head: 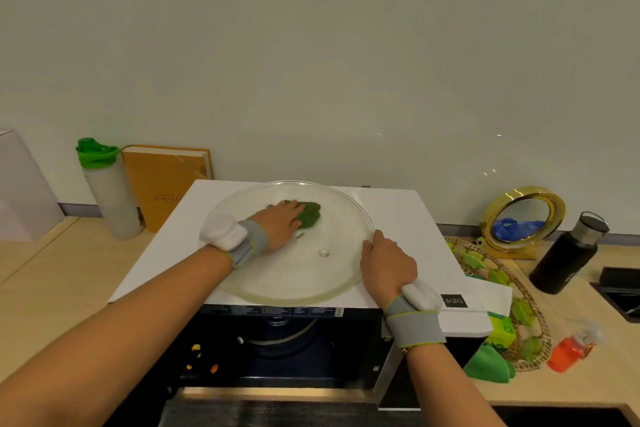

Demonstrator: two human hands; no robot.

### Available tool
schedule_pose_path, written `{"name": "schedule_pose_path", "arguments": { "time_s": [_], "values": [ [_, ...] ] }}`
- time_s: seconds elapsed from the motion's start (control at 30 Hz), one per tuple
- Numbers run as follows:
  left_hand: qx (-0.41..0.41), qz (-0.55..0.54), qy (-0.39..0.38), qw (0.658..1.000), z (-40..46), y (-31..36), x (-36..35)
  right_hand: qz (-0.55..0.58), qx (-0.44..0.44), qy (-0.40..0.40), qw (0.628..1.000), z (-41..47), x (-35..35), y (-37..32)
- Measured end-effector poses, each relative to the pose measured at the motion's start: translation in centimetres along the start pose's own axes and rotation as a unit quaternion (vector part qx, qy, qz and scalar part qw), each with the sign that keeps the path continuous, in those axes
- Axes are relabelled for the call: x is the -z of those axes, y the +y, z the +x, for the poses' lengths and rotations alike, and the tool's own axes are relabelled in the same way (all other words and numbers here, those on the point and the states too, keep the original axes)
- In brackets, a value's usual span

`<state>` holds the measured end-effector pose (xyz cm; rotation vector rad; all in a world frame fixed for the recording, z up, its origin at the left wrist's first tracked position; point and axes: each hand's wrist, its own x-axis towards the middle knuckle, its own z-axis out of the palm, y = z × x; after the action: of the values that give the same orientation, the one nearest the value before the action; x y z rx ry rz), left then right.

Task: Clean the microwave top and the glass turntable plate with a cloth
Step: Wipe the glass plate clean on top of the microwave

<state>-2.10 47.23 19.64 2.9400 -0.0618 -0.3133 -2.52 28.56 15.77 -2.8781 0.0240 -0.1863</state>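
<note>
The clear glass turntable plate (311, 274) lies flat on the white microwave top (408, 215). My left hand (282, 222) presses a crumpled green cloth (309, 214) onto the far middle of the plate, fingers laid over it. My right hand (386, 262) grips the plate's right rim, thumb on the glass. Both wrists wear grey bands with white pads. The microwave door hangs open below, showing the dark cavity (277, 347) with a few food crumbs (201, 357) on its floor.
On the wooden counter, a green-capped bottle (107, 191) and an orange book (162, 184) stand at the left. To the right are a gold round mirror (523, 218), a black flask (568, 253), a woven mat (512, 305), a green cloth (488, 364) and an orange bottle (571, 350).
</note>
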Motion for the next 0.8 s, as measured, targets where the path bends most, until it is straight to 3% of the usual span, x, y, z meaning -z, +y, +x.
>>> {"name": "schedule_pose_path", "arguments": {
  "time_s": [0.13,0.27,0.4,0.63,0.8],
  "values": [
    [-0.024,0.007,0.005,1.0,1.0,1.3,-0.7,0.084,-0.006,-0.048,0.995,0.2,0.6,0.4],
    [0.033,0.014,0.018,0.999,1.8,0.6,-0.5,0.231,0.0,-0.128,0.964,-0.6,1.6,1.0],
    [0.085,0.016,0.033,0.996,1.4,0.6,-0.7,0.202,-0.002,-0.121,0.972,-1.0,1.7,0.6],
    [0.148,0.057,0.045,0.986,-0.8,1.0,-1.1,0.271,-0.03,-0.095,0.957,1.2,2.2,-0.8],
    [0.147,0.042,0.031,0.988,-0.7,0.4,-0.3,0.125,-0.01,-0.061,0.99,0.3,0.7,-1.6]
  ]
}}
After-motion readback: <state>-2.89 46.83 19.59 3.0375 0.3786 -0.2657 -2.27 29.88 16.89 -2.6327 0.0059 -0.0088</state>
